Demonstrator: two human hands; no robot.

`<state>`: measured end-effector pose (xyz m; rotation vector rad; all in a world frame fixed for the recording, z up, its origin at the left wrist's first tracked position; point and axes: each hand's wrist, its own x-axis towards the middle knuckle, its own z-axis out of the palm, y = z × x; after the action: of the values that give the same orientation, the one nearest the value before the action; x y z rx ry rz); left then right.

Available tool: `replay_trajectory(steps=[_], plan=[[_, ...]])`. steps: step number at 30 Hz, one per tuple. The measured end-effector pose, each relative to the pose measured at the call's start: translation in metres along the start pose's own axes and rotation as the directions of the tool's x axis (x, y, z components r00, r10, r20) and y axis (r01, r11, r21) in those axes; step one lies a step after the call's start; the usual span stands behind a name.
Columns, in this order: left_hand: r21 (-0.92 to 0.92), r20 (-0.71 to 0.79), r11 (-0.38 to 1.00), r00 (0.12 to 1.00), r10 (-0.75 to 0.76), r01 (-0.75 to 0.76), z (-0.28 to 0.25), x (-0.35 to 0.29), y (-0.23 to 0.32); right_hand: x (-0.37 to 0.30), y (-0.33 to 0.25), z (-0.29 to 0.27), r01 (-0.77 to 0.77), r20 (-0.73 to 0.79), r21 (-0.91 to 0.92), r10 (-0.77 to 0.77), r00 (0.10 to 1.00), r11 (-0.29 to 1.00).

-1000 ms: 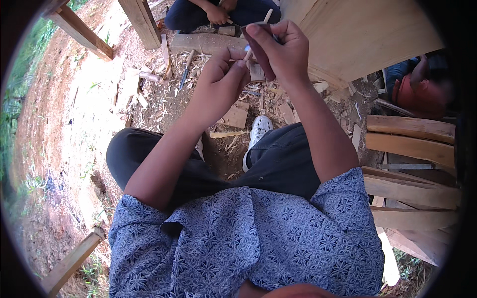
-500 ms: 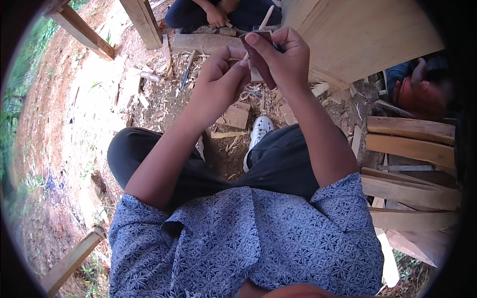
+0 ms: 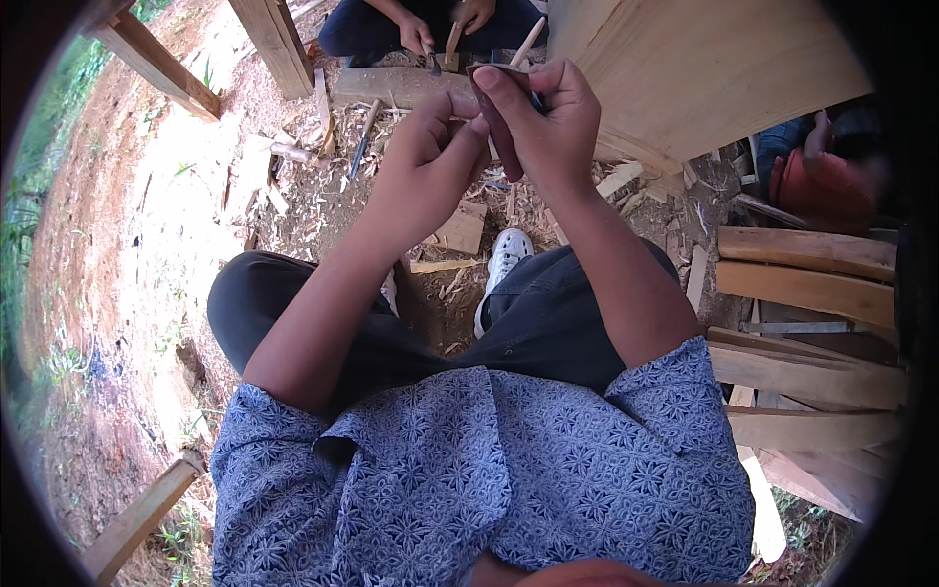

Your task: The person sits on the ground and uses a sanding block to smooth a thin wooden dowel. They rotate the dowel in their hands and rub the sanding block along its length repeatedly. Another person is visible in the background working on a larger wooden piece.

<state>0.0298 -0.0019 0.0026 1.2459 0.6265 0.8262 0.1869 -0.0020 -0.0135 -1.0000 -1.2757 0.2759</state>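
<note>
Both my hands are raised close together above my knees. My right hand (image 3: 558, 122) pinches a folded dark reddish-brown sheet (image 3: 501, 132), which looks like sandpaper, with the thumb on top. Beyond those fingers a slim pale wooden stick (image 3: 529, 41) pokes up at a slant. My left hand (image 3: 426, 149) is closed, thumb and forefinger pinched near the sheet's left edge, seemingly on the stick's lower end. The sheet and my fingers hide most of the stick.
Opposite me, a person's hands (image 3: 419, 37) work at a wooden piece over a plank (image 3: 391, 86). A dark-bladed tool (image 3: 364, 139) lies among shavings. A large wooden panel (image 3: 724, 73) and stacked curved boards (image 3: 807, 293) stand right; another person in red (image 3: 822, 186) sits behind.
My right hand and the sheet have shifted slightly left, and the sheet is more curled. Across from me, the other person's hands have moved apart, showing a tool and a wooden piece.
</note>
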Motion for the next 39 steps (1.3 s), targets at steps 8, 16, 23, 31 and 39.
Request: replay_trajectory(steps=[8, 16, 23, 31, 39], plan=[[-0.142, 0.023, 0.99, 1.0, 0.007, -0.004, 0.003, 0.003, 0.012, 0.008, 0.019, -0.009, 0.153, 0.085, -0.056, -0.148, 0.985, 0.987], [-0.045, -0.022, 0.997, 0.997, 0.069, -0.07, 0.0, -0.002, 0.003, 0.008, 0.011, -0.006, 0.11, 0.098, -0.054, -0.104, 0.99, 0.992], [-0.066, 0.04, 0.997, 0.998, 0.044, -0.042, -0.002, -0.001, 0.009, 0.036, -0.009, -0.008, -0.281, 0.106, 0.193, 0.265, 0.958, 0.94], [0.359, 0.087, 0.923, 0.99, 0.112, -0.136, 0.002, -0.006, -0.016, 0.043, 0.0, -0.037, -0.193, -0.057, -0.022, 0.191, 0.98, 0.981], [0.363, 0.103, 0.926, 0.993, 0.066, -0.099, 0.002, -0.008, -0.015, 0.031, 0.001, -0.046, -0.287, -0.049, 0.055, 0.29, 0.956, 0.956]])
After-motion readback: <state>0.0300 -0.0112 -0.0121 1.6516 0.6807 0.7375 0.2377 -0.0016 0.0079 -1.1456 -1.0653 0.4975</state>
